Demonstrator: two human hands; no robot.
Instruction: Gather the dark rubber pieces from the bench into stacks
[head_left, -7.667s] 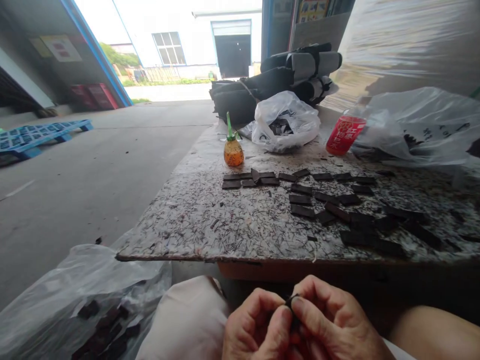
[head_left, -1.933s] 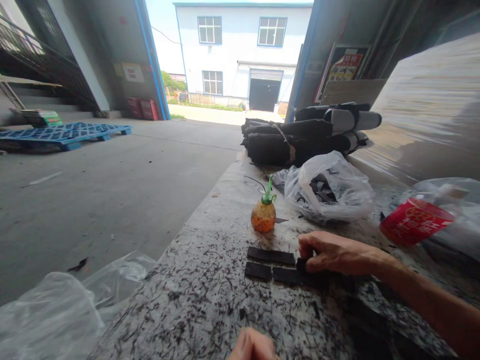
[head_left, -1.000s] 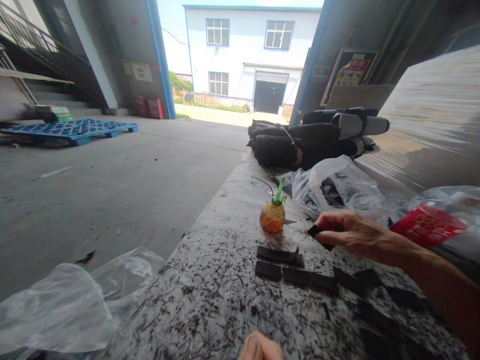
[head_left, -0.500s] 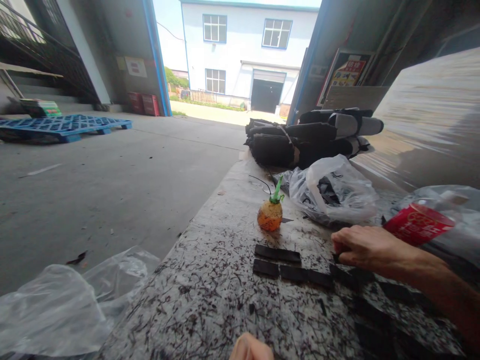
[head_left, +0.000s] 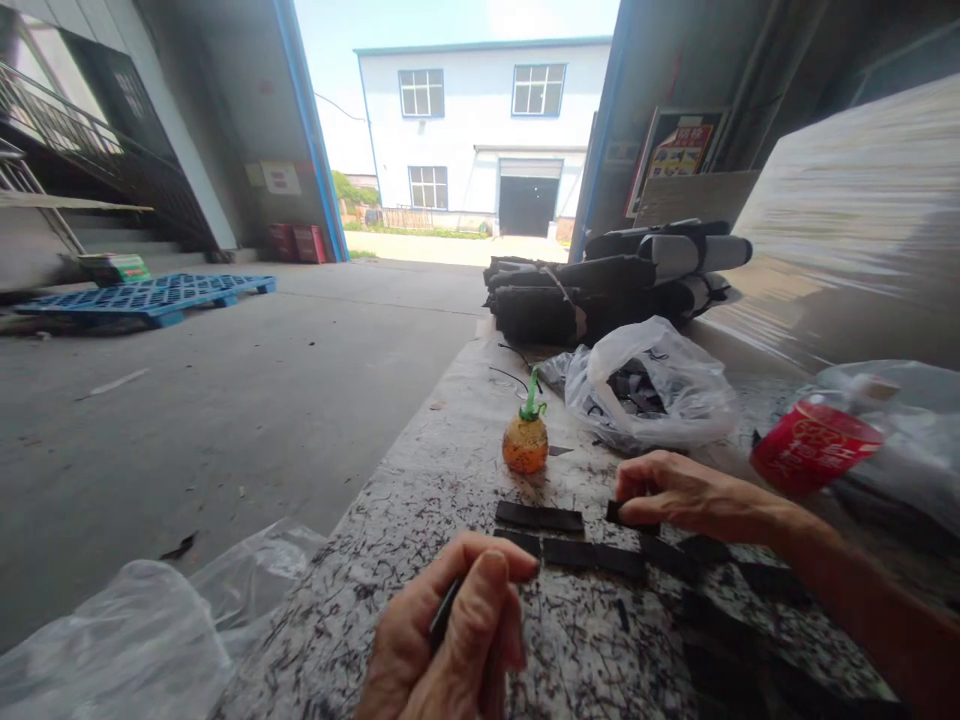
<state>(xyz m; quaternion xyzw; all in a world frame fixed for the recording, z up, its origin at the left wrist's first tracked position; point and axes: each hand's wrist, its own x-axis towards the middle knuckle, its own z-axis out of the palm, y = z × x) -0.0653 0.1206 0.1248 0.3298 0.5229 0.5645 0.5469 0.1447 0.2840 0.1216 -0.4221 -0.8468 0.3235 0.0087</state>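
Right hand point(head_left: 671, 495) pinching a flat black rectangular strip point(head_left: 624, 517) on the speckled table point(head_left: 420, 500), left hand point(head_left: 450, 640) near, curled around a thin dark piece point(head_left: 444, 612), round orange bottle point(head_left: 525, 445) beyond, bare table to the left edge.

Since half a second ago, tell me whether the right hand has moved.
Yes. The right hand has shifted left, toward the orange pineapple-shaped bottle, pinching a black rectangular strip.

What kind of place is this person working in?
Probably an open-sided factory or warehouse bay. A rough worktable carries rows of black strips, rolls of black sheet material lie at its far end, and a blue pallet sits on the concrete floor.
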